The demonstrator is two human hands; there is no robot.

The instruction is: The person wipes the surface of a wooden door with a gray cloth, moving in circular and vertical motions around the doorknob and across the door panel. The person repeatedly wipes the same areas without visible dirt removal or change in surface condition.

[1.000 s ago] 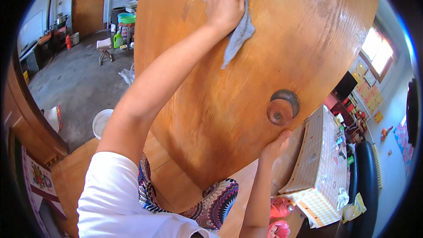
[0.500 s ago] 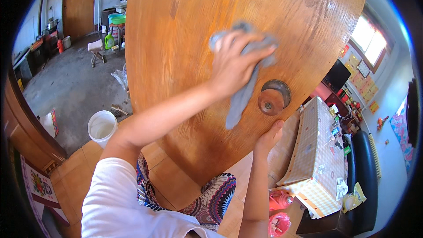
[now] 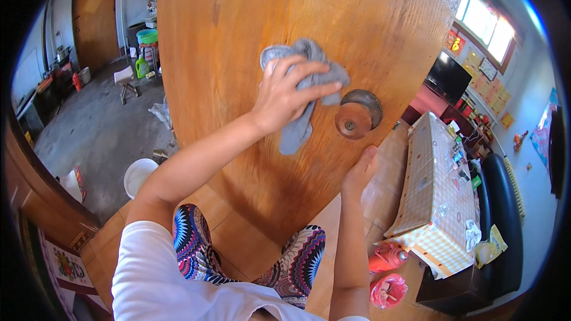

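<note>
A grey cloth [image 3: 295, 135] lies bunched under my left hand [image 3: 282, 92], which presses it to the face of a large brown wooden door [image 3: 238, 30]. The fingers are curled over the cloth, and one end of it hangs below the palm. To the right of that hand, close by, is a round doorknob [image 3: 353, 120] on a dark worn plate. Under the knob, my right hand [image 3: 358, 172] grips the door's edge, with the thumb on the front face; its other fingers are hidden behind the door.
A white bucket [image 3: 140, 175] stands at the left on the floor. To the right are a table with a checked cover [image 3: 425, 202], a red bottle [image 3: 389, 257], a red-lined bin [image 3: 388, 291] and a black sofa [image 3: 504, 214]. A small stool [image 3: 125, 82] stands farther back.
My left hand has slid the cloth leftward and a little down across the door, away from the knob. My right hand keeps its place on the edge. The whole view has shifted slightly.
</note>
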